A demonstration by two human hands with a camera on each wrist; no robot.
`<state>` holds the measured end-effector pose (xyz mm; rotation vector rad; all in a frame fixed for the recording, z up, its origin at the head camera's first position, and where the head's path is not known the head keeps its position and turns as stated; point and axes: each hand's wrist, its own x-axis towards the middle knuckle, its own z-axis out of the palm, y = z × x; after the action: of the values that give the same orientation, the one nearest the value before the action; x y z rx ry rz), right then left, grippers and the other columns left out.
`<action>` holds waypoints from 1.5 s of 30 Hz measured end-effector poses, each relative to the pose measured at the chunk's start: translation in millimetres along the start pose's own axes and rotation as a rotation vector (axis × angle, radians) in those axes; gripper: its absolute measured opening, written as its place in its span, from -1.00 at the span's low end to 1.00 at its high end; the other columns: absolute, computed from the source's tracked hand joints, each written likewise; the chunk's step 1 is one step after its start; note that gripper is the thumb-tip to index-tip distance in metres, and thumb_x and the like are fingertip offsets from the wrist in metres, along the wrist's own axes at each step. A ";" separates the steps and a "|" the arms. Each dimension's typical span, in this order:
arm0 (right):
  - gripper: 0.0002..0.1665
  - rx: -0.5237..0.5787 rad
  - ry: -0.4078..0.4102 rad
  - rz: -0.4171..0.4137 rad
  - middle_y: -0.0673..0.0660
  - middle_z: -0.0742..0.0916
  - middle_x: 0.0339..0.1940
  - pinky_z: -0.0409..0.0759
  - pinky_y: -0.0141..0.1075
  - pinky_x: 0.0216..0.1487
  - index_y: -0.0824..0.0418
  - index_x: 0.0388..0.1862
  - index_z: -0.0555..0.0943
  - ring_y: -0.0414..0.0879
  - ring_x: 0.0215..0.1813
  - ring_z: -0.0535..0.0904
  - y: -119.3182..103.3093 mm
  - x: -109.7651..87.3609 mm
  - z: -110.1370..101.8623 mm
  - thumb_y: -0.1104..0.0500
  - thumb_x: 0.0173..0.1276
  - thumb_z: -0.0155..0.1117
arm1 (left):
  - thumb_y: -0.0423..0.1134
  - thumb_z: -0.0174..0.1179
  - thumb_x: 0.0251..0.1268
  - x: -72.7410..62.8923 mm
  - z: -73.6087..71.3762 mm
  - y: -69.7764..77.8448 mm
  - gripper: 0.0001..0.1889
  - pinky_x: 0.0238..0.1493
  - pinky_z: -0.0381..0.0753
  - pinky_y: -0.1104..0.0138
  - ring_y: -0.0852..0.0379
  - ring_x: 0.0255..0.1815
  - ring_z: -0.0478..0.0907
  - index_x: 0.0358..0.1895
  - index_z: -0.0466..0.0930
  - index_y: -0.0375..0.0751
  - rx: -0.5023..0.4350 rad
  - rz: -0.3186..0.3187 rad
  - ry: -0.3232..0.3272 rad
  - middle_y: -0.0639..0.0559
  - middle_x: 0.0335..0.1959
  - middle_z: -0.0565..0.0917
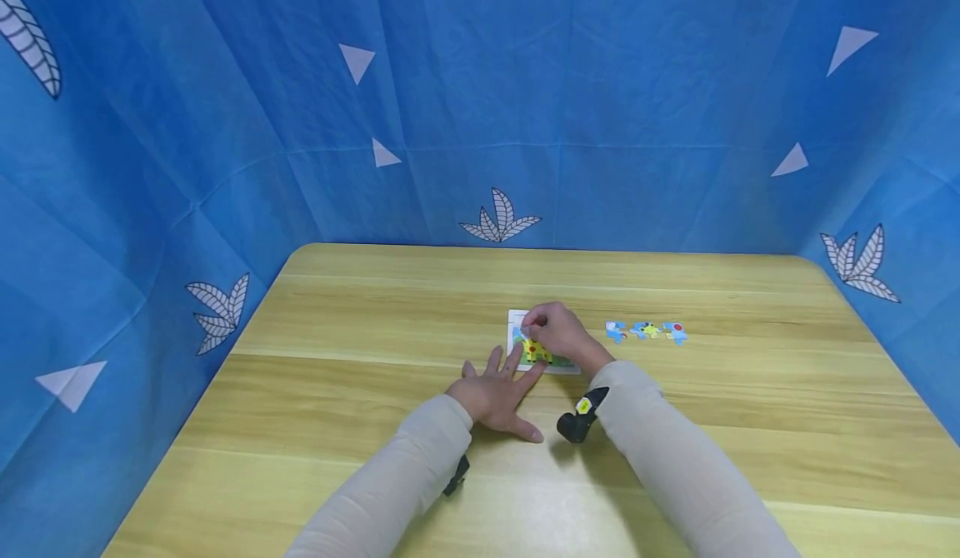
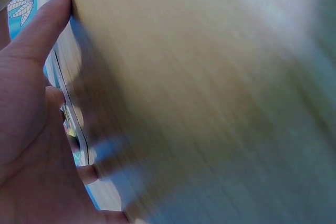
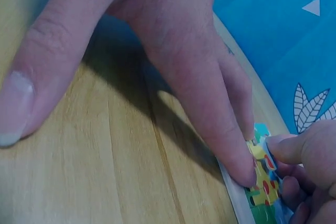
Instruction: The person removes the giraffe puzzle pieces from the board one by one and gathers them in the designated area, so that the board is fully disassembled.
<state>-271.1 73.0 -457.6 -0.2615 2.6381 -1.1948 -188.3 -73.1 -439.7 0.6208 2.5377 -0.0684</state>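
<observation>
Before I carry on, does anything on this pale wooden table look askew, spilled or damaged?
Nothing stands out as spilled or damaged. Some flat, multicoloured jigsaw pieces lie loose right of the white-bordered, rectangular picture puzzle, but their neat row looks deliberate. Part of it is hidden.

Open tabletop (image 1: 360, 341) left of puzzle (image 1: 533, 351), fingers (image 1: 512, 363) blocking its top, loose pieces (image 1: 648, 331) at right

A blue cloth (image 1: 480, 83) hangs behind the counter (image 1: 390, 316) and along its left and right sides, creased with fold lines. White leaves (image 1: 502, 215) with dark outlines and veins, some in clusters, and pale triangles (image 1: 356, 59) mark it. The counter is yellowish wood with streaky grain and rounded far corners.
</observation>
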 end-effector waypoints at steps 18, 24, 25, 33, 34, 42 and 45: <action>-0.88 0.077 0.057 -0.004 0.14 0.68 -0.32 0.50 -0.27 -0.28 0.24 -0.32 0.67 -0.05 -0.29 0.54 2.4 -1.9 1.3 0.26 0.33 0.19 | 0.55 0.00 -0.04 -0.4 -1.9 0.9 0.05 0.30 0.00 -0.28 -0.14 0.54 -0.30 0.50 -0.31 0.37 -0.002 -0.004 0.000 0.01 0.55 -0.35; -0.88 0.108 0.059 -0.013 0.12 0.67 -0.33 0.50 -0.30 -0.32 0.22 -0.31 0.68 -0.07 -0.31 0.53 5.0 -3.8 1.2 0.27 0.34 0.18 | 0.54 0.01 -0.03 -1.5 -1.6 1.5 0.05 0.30 -0.02 -0.29 -0.15 0.54 -0.32 0.50 -0.32 0.35 -0.015 -0.005 -0.010 0.01 0.55 -0.36; -0.88 0.103 0.062 -0.007 0.12 0.67 -0.33 0.50 -0.30 -0.31 0.21 -0.30 0.68 -0.07 -0.31 0.53 5.2 -3.5 1.6 0.26 0.34 0.19 | 0.54 0.01 -0.03 -1.4 -1.3 1.5 0.05 0.30 -0.02 -0.29 -0.15 0.53 -0.32 0.50 -0.32 0.35 -0.016 -0.005 -0.010 0.01 0.55 -0.37; -0.86 0.047 0.083 0.015 0.15 0.69 -0.23 0.52 -0.24 -0.22 0.24 -0.23 0.67 -0.05 -0.22 0.56 2.0 -1.1 5.1 0.23 0.34 0.20 | 0.55 -0.02 -0.02 -0.7 0.2 1.9 0.04 0.31 -0.03 -0.28 -0.14 0.54 -0.33 0.49 -0.34 0.36 0.004 -0.007 -0.004 0.01 0.54 -0.39; -0.86 0.045 0.084 0.022 0.15 0.69 -0.23 0.52 -0.23 -0.22 0.23 -0.22 0.67 -0.04 -0.22 0.56 0.7 -1.1 5.3 0.22 0.34 0.20 | 0.55 -0.02 -0.02 -0.6 0.3 1.9 0.04 0.32 -0.03 -0.28 -0.14 0.54 -0.34 0.49 -0.34 0.36 0.005 -0.007 -0.004 0.01 0.54 -0.39; -0.86 0.081 0.131 0.058 0.15 0.68 -0.25 0.48 -0.31 -0.38 0.22 -0.23 0.67 -0.07 -0.33 0.53 -0.1 1.6 5.0 0.21 0.35 0.19 | 0.56 -0.02 -0.03 -1.4 -1.0 3.0 0.05 0.32 -0.03 -0.27 -0.13 0.54 -0.33 0.49 -0.34 0.36 0.005 -0.010 -0.004 0.03 0.55 -0.39; -0.86 0.114 0.145 0.063 0.15 0.66 -0.27 0.47 -0.33 -0.43 0.22 -0.22 0.65 -0.08 -0.38 0.50 1.9 2.0 4.6 0.20 0.37 0.17 | 0.55 -0.01 -0.03 -2.0 -1.7 3.0 0.05 0.32 -0.03 -0.28 -0.13 0.54 -0.33 0.50 -0.33 0.36 -0.001 -0.013 -0.007 0.02 0.55 -0.37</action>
<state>-271.9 70.4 -462.2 -0.0742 2.6641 -1.3855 -186.3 -71.0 -437.1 0.6032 2.5348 -0.0735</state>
